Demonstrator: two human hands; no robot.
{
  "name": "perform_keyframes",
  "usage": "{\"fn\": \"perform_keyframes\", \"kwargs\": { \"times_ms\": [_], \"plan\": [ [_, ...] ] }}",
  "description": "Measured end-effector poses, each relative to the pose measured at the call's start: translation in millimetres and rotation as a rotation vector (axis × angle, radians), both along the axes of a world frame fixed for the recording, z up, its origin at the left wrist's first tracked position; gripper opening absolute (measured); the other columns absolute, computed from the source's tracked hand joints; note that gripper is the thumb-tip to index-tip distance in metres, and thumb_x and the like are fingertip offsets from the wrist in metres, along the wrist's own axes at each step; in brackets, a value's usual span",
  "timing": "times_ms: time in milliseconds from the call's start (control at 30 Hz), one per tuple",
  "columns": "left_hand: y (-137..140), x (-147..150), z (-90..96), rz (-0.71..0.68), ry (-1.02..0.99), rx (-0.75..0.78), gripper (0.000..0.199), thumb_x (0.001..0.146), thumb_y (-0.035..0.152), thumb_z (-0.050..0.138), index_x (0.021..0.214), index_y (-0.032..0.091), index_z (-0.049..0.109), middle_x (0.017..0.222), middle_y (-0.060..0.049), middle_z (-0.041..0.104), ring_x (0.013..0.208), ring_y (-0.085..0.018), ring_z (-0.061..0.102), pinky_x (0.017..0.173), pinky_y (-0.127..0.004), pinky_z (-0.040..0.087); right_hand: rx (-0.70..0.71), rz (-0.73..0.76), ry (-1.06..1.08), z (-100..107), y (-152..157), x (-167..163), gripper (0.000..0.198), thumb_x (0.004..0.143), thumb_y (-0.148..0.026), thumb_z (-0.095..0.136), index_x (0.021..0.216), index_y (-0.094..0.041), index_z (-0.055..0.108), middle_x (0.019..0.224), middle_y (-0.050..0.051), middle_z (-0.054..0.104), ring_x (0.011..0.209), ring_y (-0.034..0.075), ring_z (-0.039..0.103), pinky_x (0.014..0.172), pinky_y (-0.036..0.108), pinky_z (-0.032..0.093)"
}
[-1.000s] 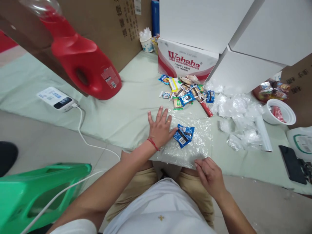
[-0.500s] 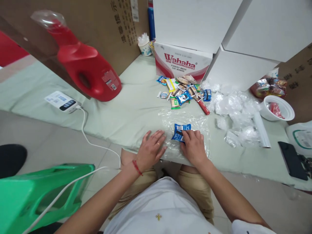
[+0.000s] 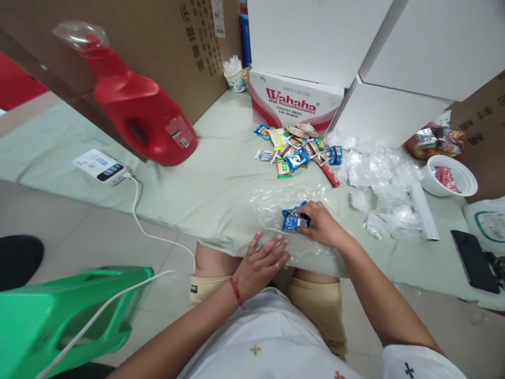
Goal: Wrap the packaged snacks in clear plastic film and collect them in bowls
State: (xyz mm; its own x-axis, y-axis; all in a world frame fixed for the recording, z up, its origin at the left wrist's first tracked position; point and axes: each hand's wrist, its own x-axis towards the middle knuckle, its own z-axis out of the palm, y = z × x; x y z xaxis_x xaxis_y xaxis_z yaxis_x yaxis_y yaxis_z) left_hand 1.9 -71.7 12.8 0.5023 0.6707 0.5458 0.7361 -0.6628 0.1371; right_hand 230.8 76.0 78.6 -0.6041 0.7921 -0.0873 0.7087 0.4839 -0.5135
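Observation:
A small blue snack packet [image 3: 292, 219] lies on a sheet of clear plastic wrap [image 3: 264, 202] near the table's front edge. My right hand [image 3: 321, 223] grips its right side between thumb and fingers. My left hand [image 3: 265, 261] lies with its fingers spread at the front edge, on the near border of the plastic wrap, holding nothing. Behind the wrap is a pile of wrapped snacks [image 3: 298, 158] in blue, yellow, green and red packaging.
Crumpled clear plastic [image 3: 379, 171] and a plastic roll [image 3: 424, 213] lie to the right, by a white bowl [image 3: 469, 179]. A Wahaha carton [image 3: 295, 100] stands behind. On the left are a red jug [image 3: 145, 116] and a power bank [image 3: 100, 166] with a white cable. A phone [image 3: 473, 260] lies far right.
My left hand has moved right and nearer to me, down to the wrap's front border. My right hand has shifted slightly right and turned, now gripping the packet's side, and the packet has turned.

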Motion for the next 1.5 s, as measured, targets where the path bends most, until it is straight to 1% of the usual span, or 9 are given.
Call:
{"fn": "perform_keyframes", "kwargs": {
  "times_ms": [133,267,433,567,800,967,1200,1333,1500],
  "plan": [
    [-5.5,-4.2,-4.3,-0.041,-0.050,-0.005,0.017,0.095,0.012,0.063,0.102,0.023,0.073,0.130,-0.001,0.076,0.141,-0.021,0.056,0.132,-0.050,0.022,0.076,-0.032,0.113,8.2,3.8,22.8,0.039,0.087,-0.024,0.068,0.125,-0.020,0.067,0.113,0.010,0.066,0.105,0.027,0.056,0.099,0.041,0.040],
    [-19.0,-20.9,-0.8,-0.018,-0.061,-0.033,0.025,0.092,0.008,0.062,0.106,0.025,0.074,0.129,-0.003,0.076,0.139,-0.020,0.057,0.129,-0.048,0.032,0.131,0.023,0.024,25.4,13.7,28.8,0.043,0.086,-0.022,0.066,0.129,-0.021,0.067,0.118,0.011,0.064,0.108,0.029,0.052,0.097,0.042,0.040],
    [-25.8,-21.3,-1.5,0.091,0.011,0.013,0.046,0.091,0.007,0.061,0.131,0.029,0.067,0.138,-0.006,0.071,0.149,-0.022,0.047,0.131,-0.055,0.024,0.093,0.119,-0.141,22.0,12.2,-2.9,0.041,0.088,-0.025,0.070,0.129,-0.024,0.069,0.120,0.011,0.065,0.111,0.032,0.048,0.096,0.045,0.037],
    [-23.6,-15.2,-5.1,0.099,-0.008,0.080,0.046,0.090,0.005,0.062,0.127,0.031,0.068,0.134,-0.004,0.073,0.156,-0.021,0.036,0.132,-0.058,0.018,0.104,0.087,-0.159,21.5,5.6,-3.1,0.051,0.090,-0.035,0.073,0.139,-0.024,0.064,0.130,0.014,0.063,0.118,0.035,0.048,0.097,0.049,0.038],
    [-7.4,-20.0,12.4,0.133,-0.254,-0.043,0.022,0.092,0.014,0.063,0.107,0.029,0.070,0.130,-0.007,0.073,0.143,-0.025,0.053,0.120,-0.057,0.041,0.243,0.155,0.019,15.2,-72.6,49.0,0.086,0.087,-0.058,0.076,0.159,-0.028,0.041,0.156,0.017,0.047,0.141,0.038,0.040,0.113,0.060,0.037],
    [17.9,-26.9,18.4,0.216,-0.397,-0.264,0.011,0.096,0.021,0.060,0.096,0.026,0.069,0.109,-0.004,0.078,0.132,-0.024,0.062,0.122,-0.058,0.035,0.393,0.063,-0.047,-20.1,-120.0,58.0,0.036,0.099,-0.022,0.061,0.134,-0.029,0.066,0.137,0.011,0.066,0.133,0.032,0.051,0.112,0.060,0.039],
    [76.4,-37.3,16.4,0.387,-0.534,-0.444,0.026,0.097,0.041,0.056,0.086,0.024,0.072,0.098,-0.005,0.078,0.100,-0.022,0.069,0.106,-0.046,0.048,0.097,-0.072,0.195,18.0,-41.3,65.2,0.025,0.103,-0.031,0.052,0.107,-0.022,0.075,0.095,0.008,0.074,0.095,0.023,0.063,0.087,0.037,0.052],
    [116.7,-40.8,18.0,0.438,-0.400,-0.514,0.022,0.091,0.039,0.061,0.083,0.024,0.075,0.084,-0.004,0.075,0.091,-0.024,0.065,0.091,-0.042,0.049,-0.081,-0.211,0.029,16.9,11.6,66.3,0.024,0.098,-0.035,0.056,0.099,-0.020,0.075,0.086,0.005,0.073,0.078,0.020,0.063,0.073,0.030,0.047],
    [135.1,-35.6,13.4,0.456,-0.216,-0.540,0.015,0.087,0.034,0.065,0.083,0.023,0.075,0.083,-0.007,0.072,0.096,-0.029,0.060,0.090,-0.047,0.046,0.165,-0.204,-0.334,7.9,44.4,50.1,0.021,0.088,-0.016,0.059,0.099,-0.019,0.077,0.094,0.012,0.072,0.096,0.028,0.059,0.077,0.033,0.044]
  ]
}}
